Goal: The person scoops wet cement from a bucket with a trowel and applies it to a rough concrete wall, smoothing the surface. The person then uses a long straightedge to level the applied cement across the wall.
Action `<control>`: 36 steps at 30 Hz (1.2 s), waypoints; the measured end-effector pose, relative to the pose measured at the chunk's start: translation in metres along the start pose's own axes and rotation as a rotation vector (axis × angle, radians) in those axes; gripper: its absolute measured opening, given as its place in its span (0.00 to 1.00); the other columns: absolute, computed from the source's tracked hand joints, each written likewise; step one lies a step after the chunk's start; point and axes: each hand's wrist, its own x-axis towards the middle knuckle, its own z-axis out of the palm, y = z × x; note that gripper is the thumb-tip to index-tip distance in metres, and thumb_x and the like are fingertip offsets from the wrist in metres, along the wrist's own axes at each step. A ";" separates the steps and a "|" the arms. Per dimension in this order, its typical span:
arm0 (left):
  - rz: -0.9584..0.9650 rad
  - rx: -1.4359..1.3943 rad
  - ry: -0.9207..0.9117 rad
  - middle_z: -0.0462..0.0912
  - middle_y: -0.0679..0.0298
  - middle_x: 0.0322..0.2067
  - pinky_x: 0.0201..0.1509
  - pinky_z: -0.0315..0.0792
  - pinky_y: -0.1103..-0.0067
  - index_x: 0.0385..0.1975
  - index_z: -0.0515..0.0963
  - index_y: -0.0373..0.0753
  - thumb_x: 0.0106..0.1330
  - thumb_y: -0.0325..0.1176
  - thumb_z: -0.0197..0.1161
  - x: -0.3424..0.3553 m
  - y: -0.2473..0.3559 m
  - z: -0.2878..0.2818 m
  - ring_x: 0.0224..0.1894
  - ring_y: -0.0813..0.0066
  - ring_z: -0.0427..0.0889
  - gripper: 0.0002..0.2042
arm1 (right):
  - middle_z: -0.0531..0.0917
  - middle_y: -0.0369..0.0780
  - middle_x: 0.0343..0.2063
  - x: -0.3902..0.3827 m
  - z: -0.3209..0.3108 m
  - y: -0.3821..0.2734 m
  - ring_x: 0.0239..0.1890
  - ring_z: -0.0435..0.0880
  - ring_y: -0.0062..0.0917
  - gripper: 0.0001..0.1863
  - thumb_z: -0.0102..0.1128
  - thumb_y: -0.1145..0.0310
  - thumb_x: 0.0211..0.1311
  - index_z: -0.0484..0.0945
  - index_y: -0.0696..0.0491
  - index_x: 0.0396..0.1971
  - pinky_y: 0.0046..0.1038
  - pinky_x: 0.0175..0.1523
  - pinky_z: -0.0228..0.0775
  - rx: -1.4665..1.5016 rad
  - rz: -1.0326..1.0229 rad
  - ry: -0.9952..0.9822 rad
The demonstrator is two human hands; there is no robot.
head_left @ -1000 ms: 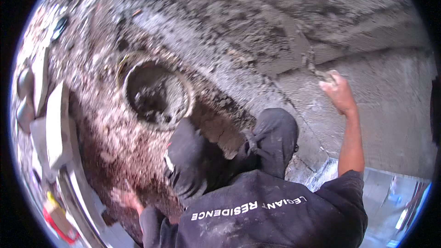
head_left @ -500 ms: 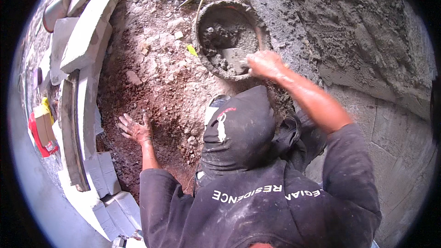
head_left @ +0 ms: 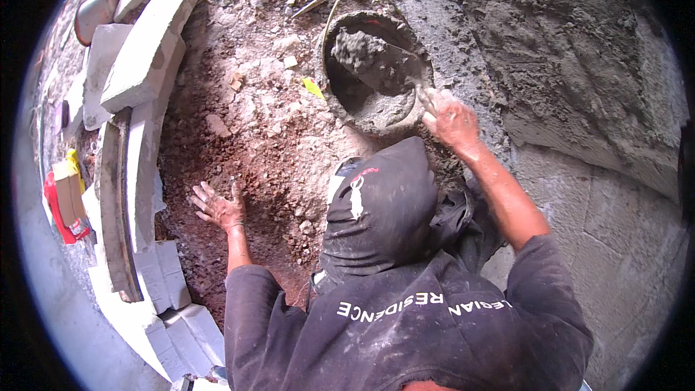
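Note:
My right hand point(head_left: 452, 122) is closed round the handle of a trowel point(head_left: 413, 76) at the right rim of a round bucket point(head_left: 337, 110). Wet grey mortar point(head_left: 360, 51) is heaped on the trowel's blade, which is mostly covered by it. More mortar point(head_left: 387, 110) lies lower inside the bucket. To the left, my left hand point(head_left: 221, 208) is held out with its fingers spread, over reddish, stony soil point(head_left: 206, 148). It holds nothing; whether it touches the ground I cannot tell.
Pale blocks point(head_left: 148, 65) are stacked along the left, with a long narrow channel-shaped piece point(head_left: 116, 206) beside them. A red and yellow package point(head_left: 65, 199) lies farther left. Rough grey mortar point(head_left: 557, 51) covers the surface at upper right, above a smoother grey surface point(head_left: 579, 203).
My right hand has moved right and slightly down along the bucket rim. The trowel blade, earlier low in the bucket, now carries a heap of mortar. My left hand stays spread.

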 end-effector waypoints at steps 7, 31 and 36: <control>0.005 0.004 0.029 0.41 0.59 0.65 0.63 0.38 0.53 0.63 0.47 0.43 0.53 0.69 0.39 -0.001 0.001 0.003 0.66 0.56 0.37 0.44 | 0.78 0.48 0.31 0.053 -0.026 -0.009 0.36 0.77 0.44 0.19 0.51 0.55 0.51 0.69 0.54 0.36 0.42 0.39 0.68 0.112 0.153 -0.299; 0.002 -0.016 0.064 0.44 0.60 0.64 0.63 0.38 0.54 0.63 0.49 0.43 0.52 0.70 0.39 0.000 -0.001 0.001 0.66 0.57 0.38 0.44 | 0.78 0.45 0.30 0.018 0.035 -0.011 0.35 0.77 0.42 0.14 0.52 0.59 0.49 0.74 0.54 0.30 0.38 0.41 0.69 0.337 -0.158 -0.231; 0.050 0.130 0.064 0.44 0.58 0.64 0.62 0.44 0.52 0.63 0.48 0.45 0.53 0.69 0.41 0.011 0.004 0.002 0.66 0.54 0.40 0.43 | 0.79 0.44 0.33 0.000 0.051 0.034 0.33 0.78 0.38 0.16 0.55 0.60 0.49 0.75 0.55 0.36 0.33 0.36 0.71 0.422 -0.192 -0.006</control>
